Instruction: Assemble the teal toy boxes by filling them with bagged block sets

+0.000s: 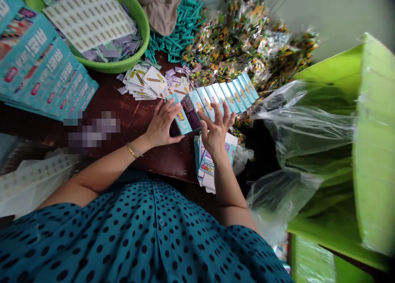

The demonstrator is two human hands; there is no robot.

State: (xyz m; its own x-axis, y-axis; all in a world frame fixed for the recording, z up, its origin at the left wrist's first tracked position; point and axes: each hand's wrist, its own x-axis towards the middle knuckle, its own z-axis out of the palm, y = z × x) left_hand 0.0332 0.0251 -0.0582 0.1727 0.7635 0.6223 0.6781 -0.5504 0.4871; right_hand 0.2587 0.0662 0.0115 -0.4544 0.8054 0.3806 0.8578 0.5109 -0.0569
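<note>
A row of small light-blue boxes (230, 95) leans across the table, slanting up to the right. At its near end, my left hand (161, 124) is closed around the last small box (182, 120), fingers over the top and thumb along the lower edge. My right hand (215, 135) has its fingers spread, the index finger and thumb against the neighbouring box with a dark purple side (190, 112). Beneath my right forearm lies a stack of flat printed cartons (207, 167). White printed cards (140, 83) are piled beyond my left hand.
A green basket (145, 31) of small sachets carries a sticker sheet (89, 17). Teal sticks (175, 36) and bagged orange-and-green pieces (247, 40) are heaped at the back. Large blue boxes (40, 64) stand left; a green carton with a plastic liner (373, 143) stands right.
</note>
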